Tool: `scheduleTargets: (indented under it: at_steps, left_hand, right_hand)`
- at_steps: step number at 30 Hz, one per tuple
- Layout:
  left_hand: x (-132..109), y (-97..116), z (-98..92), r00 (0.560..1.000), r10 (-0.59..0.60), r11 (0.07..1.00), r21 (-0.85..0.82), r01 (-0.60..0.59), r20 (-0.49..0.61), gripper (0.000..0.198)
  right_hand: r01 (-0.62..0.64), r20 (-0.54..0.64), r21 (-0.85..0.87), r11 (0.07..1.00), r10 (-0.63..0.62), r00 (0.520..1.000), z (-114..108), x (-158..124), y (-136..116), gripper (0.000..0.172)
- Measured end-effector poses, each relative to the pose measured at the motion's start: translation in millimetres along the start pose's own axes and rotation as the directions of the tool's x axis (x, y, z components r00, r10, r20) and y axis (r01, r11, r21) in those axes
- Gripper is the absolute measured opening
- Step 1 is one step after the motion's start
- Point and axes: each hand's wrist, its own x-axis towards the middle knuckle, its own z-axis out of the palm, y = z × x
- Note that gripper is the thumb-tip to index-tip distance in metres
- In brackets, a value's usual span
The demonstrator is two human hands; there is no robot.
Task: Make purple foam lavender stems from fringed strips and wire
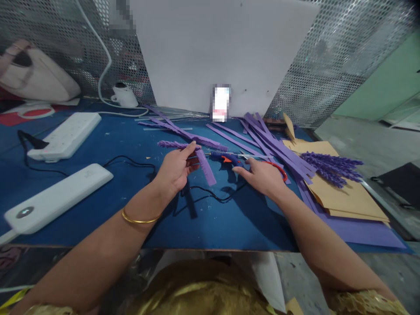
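Note:
A fringed purple paper strip [206, 168] hangs from the fingers of my left hand [175, 168], joined to a lavender-like purple paper stem [172, 144] that points left. Thumb and fingers are closed on it. My right hand [262, 175] has its thumb and fingers about the handle end of a blue glue gun [226, 157] with an orange trigger. The nozzle points left, close to the paper strip. Scissors with a red handle [280, 169] lie beside and partly under my right hand. My palm hides part of the grip.
Purple paper strips [278, 144] lie at the back right. Finished-looking purple flower sprigs [334, 166] rest on brown paper [351, 197]. At left are a power strip [67, 135] and a long white device [62, 197]. A lit phone [221, 103] leans against the white board [219, 48].

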Motion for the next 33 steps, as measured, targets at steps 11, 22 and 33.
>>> scheduleTargets:
  at_steps: [11,22,33]
  left_hand:
    - [-1.4,-0.8,1.1,0.999,-0.025,0.999,0.029,0.024,0.039,0.024]
    - [-30.4,-8.1,10.8,0.848,-0.205,0.945,0.323,0.043,0.488,0.037]
    - [-33.9,-21.7,14.5,0.805,-0.303,0.874,0.486,0.021,0.511,0.032]
  right_hand:
    - [0.159,-0.049,0.112,0.981,-0.155,0.987,12.6,9.3,4.8,0.018]
    - [0.293,-0.235,0.824,0.485,-0.179,0.955,4.0,5.0,1.6,0.024]
    - [-0.020,0.071,0.991,0.134,-0.384,0.920,17.7,-14.7,-18.1,0.026]
